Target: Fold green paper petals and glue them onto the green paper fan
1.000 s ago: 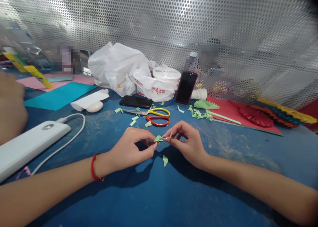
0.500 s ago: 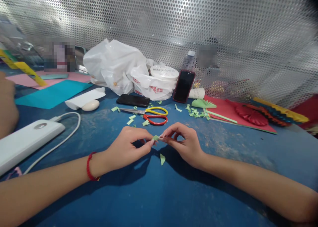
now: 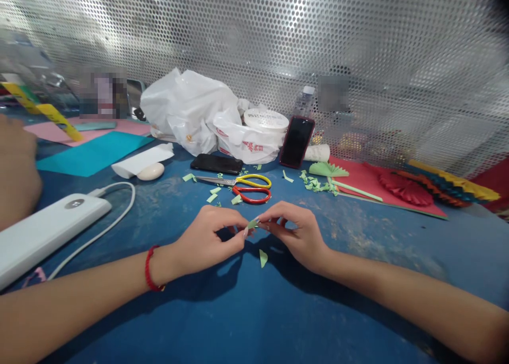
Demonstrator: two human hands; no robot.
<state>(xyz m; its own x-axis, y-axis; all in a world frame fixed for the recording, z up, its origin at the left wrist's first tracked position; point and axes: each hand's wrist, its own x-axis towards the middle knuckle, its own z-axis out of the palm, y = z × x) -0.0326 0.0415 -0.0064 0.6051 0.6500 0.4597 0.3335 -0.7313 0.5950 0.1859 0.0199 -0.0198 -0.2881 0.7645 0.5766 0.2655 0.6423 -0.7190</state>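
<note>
Between my fingertips is a small piece of light green paper (image 3: 253, 224). My left hand (image 3: 212, 236), with a red cord bracelet (image 3: 150, 268) at the wrist, pinches it from one side. From the other side my right hand (image 3: 298, 234) has thumb and fingers closed on it. Just below lies a loose green paper scrap (image 3: 263, 258) on the blue table (image 3: 254, 321). Beyond my hands rest scissors (image 3: 251, 188) with one yellow and one red handle loop, among several green scraps.
A power bank (image 3: 47, 231) with a white cable sits at left, near another person's arm (image 3: 18, 173). Behind are a black phone (image 3: 217, 163), a plastic bag (image 3: 186, 109), and a phone standing upright (image 3: 297, 141). Red paper (image 3: 358, 186) with folded paper fans lies right.
The green paper has turned slightly between my fingertips and shows more tilted. The whole view has shifted a little, so things appear slightly lower and farther right.
</note>
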